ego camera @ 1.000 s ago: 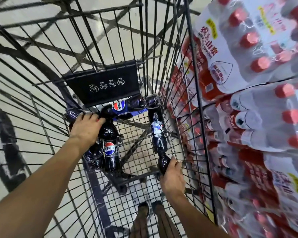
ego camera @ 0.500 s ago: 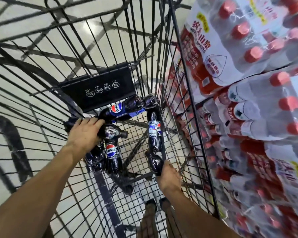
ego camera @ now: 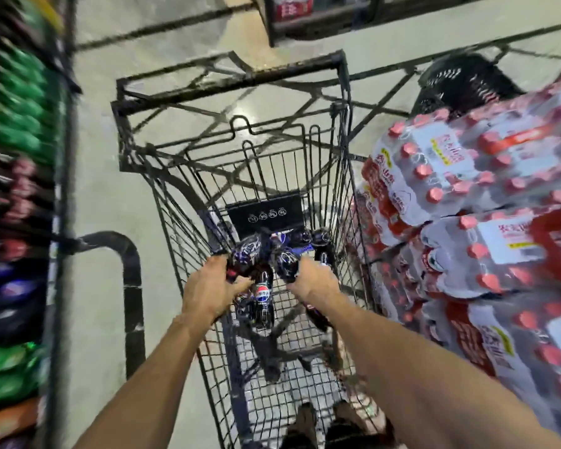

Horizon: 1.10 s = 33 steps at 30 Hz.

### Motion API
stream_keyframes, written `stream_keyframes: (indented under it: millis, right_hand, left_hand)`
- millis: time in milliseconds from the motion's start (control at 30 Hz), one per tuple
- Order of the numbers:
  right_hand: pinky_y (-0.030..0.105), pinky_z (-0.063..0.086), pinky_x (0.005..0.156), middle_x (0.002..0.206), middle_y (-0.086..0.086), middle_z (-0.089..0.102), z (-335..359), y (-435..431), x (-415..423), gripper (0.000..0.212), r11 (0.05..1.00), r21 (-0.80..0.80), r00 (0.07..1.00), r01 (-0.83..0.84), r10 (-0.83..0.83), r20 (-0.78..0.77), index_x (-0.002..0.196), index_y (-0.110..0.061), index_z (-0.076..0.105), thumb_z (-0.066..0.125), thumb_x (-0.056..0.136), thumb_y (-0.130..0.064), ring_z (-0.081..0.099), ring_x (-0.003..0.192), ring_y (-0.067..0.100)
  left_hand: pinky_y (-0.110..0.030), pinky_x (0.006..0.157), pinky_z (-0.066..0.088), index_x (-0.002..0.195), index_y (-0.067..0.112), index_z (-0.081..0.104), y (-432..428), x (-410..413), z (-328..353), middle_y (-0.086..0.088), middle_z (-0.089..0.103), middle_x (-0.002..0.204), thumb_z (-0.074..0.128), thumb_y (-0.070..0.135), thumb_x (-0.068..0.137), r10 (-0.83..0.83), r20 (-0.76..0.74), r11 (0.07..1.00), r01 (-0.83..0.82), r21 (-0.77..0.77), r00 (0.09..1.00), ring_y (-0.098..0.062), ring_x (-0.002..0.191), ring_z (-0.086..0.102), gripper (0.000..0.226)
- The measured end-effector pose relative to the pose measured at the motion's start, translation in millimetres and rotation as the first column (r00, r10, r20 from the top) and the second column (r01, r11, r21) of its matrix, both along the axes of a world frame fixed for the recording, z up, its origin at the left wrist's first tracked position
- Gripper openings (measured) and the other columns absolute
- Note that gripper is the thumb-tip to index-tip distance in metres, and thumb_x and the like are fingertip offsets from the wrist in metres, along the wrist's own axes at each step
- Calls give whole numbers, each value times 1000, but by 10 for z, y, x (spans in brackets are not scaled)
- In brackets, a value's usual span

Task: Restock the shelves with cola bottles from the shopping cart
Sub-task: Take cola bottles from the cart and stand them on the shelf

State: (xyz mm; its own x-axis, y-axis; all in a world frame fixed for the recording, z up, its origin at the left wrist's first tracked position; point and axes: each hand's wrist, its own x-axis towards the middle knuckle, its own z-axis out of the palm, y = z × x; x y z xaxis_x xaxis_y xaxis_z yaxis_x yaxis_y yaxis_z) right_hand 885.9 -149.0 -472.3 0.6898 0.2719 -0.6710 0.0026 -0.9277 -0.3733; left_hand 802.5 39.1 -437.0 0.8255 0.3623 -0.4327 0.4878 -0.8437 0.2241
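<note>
View from above into a wire cart in the middle of the frame. Low in the cart, at centre frame, the left hand curls its fingers round a dark cola bottle. The right hand grips a second bottle, which is tilted. A third bottle lies on the cart floor between the hands. More bottles lie just above, under a black flap. Wrapped water packs are stacked along the right edge. A blurred shelf runs down the left.
</note>
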Motion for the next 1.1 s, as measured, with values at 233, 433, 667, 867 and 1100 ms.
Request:
stream_keyframes:
  millis: [233, 433, 667, 867, 1100]
  right_hand:
    - [38, 48, 74, 110, 6, 65, 1151, 338, -3, 46, 896, -56, 866, -441, 441, 235, 124, -13, 43, 70, 91, -29, 66, 102, 31]
    - [41, 55, 85, 112, 8, 65, 1820, 630, -284, 53, 834, 38, 807, -550, 520, 279, 122, -11, 41, 71, 90, -40, 67, 103, 29]
    - [40, 57, 85, 104, 6, 67, 2462, 1097, -841, 49, 721, 77, 689, -689, 618, 378, 118, -16, 42, 73, 86, -37, 68, 93, 26]
    - [38, 53, 90, 119, 13, 65, 2849, 1517, -1714, 64, 662, 161, 652, -732, 613, 445, 129, -11, 41, 78, 85, -39, 64, 107, 34]
    - [36, 50, 81, 116, 11, 68, 3065, 1963, -2903, 56, 513, 108, 490, -852, 704, 514, 115, -15, 44, 77, 81, -45, 65, 105, 32]
  left_hand:
    - [-32, 70, 48, 103, 31, 56, 50, -685, 1140, 5, 64, 93, 61, 68, 75, 240, 127, 970, -241, -5, 962, -21, 84, 64, 46]
    - [-34, 76, 50, 107, 28, 60, 202, -1593, 1723, 3, 68, 97, 69, 67, 70, 546, 231, 835, -545, -72, 805, -24, 93, 65, 54]
    - [-32, 72, 50, 100, 26, 62, 366, -2764, 2190, 4, 67, 87, 66, 69, 62, 722, 355, 665, -737, -121, 594, -24, 91, 67, 57]
    - [-33, 77, 49, 111, 29, 60, 445, -3707, 2474, 1, 70, 102, 77, 58, 74, 762, 444, 575, -809, -125, 473, -27, 99, 67, 50]
    - [-37, 82, 51, 109, 28, 56, 518, -4977, 2687, 2, 70, 103, 71, 67, 74, 815, 450, 466, -874, -137, 364, -26, 99, 65, 55]
